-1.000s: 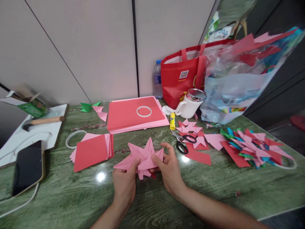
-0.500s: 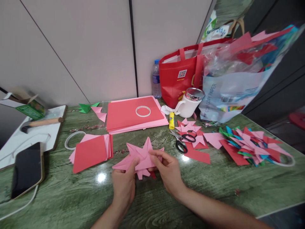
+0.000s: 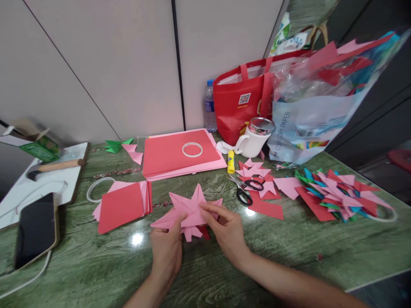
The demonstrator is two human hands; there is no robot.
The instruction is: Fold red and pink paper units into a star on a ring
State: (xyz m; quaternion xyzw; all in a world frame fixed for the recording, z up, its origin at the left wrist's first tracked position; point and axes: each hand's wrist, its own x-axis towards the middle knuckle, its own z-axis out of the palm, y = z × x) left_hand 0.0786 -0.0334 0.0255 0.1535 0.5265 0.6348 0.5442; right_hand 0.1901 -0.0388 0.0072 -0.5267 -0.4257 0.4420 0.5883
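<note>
Over my head view, both hands are closed on one folded pink paper star [image 3: 192, 206], held up above the near middle of the tabletop [image 3: 112, 261]. My left hand [image 3: 168, 246] pinches its left side, thumb on top and fingers beneath; my right hand [image 3: 227, 229] grips near its right side between thumb and fingertips. Under the star's lower edge I see a bit of red paper [image 3: 205, 233], though I can't tell whether it is attached.

To the left lies a stack of cut red and pink paper [image 3: 122, 207]; to the right, scissors [image 3: 239, 184] overlap smaller folded pieces, with a glue stick [image 3: 230, 162] near them.

Further out come the containers. The white mug [image 3: 252, 145] wears a shiny lid, so its contents are hidden from me. Behind it stands the red tote bag [image 3: 229, 113], open at the top; I can't make out what is down inside. The copy-paper bag [image 3: 297, 134] bulges with red, pink and blue paper, some poking above its mouth. A blue-capped bottle [image 3: 210, 113] stands beside the tote. At far left, the green box [image 3: 41, 149] has its flaps up, its inside unreadable from here.
</note>
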